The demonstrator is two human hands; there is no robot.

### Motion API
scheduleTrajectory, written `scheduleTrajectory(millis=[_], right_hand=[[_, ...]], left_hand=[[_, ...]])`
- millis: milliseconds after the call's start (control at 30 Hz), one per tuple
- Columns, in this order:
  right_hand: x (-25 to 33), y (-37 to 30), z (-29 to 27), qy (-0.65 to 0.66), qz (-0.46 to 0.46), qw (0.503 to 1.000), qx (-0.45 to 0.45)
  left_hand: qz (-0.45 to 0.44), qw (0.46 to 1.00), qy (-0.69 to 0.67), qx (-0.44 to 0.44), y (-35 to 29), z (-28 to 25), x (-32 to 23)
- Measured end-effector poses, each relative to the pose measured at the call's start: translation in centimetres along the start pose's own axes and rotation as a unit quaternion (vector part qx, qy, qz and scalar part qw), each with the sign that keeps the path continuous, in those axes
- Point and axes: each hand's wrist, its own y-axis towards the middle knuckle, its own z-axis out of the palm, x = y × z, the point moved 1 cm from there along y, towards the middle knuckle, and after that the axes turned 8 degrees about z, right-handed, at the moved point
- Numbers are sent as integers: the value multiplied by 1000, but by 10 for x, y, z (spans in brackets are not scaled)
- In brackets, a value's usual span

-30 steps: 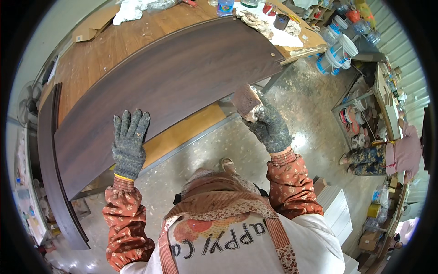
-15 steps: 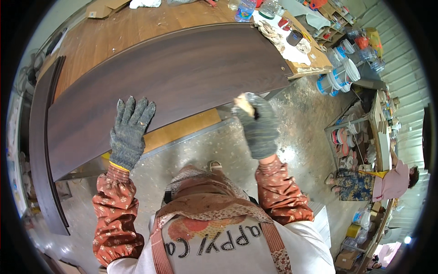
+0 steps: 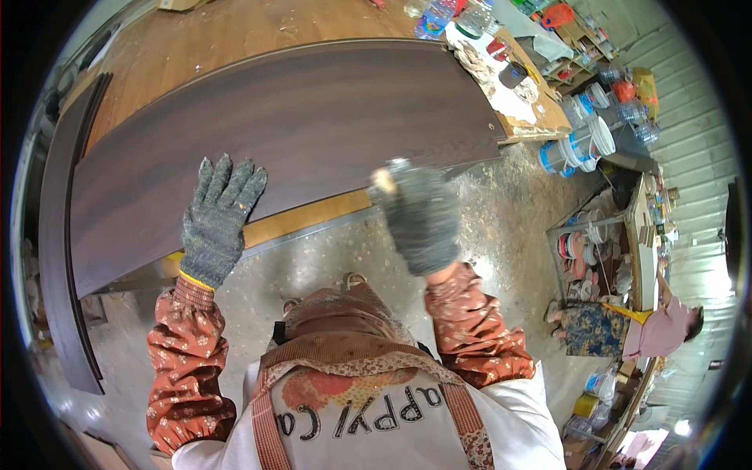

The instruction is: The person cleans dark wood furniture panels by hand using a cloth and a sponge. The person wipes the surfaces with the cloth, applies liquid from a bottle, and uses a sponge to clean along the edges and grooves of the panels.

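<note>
A long dark brown wooden panel (image 3: pixel 298 117) lies across the table in front of me. Fingers spread, my left hand (image 3: pixel 217 223) in a grey knit glove rests flat at the panel's near edge, left of centre. My right hand (image 3: pixel 419 223), gloved the same way, is closed and blurred by motion at the near edge, further right. It grips a small pale tan piece (image 3: pixel 384 181), whose kind is too smeared to tell. Narrower dark boards (image 3: pixel 59 235) lie along the left end of the panel.
Rags (image 3: pixel 475 66), a dark cup (image 3: pixel 513 74) and plastic bottles (image 3: pixel 436 17) crowd the table's far right corner. White buckets (image 3: pixel 587 145) stand beyond it. Another person (image 3: pixel 627 327) is at a shelf on the right. A yellowish board (image 3: pixel 309 219) shows under the panel.
My right hand has moved a little left along the near edge with the pale piece. The left hand stays flat on the panel. The whole view has shifted slightly.
</note>
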Motion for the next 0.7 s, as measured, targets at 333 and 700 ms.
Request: scheduleTrajectory(millis=[333, 700], right_hand=[[-58, -22, -12, -51, 245, 959, 133], [-143, -20, -27, -153, 173, 968, 99]], left_hand=[[14, 1000, -4, 7, 8, -2, 0], [3, 1000, -8, 24, 6, 4, -2]])
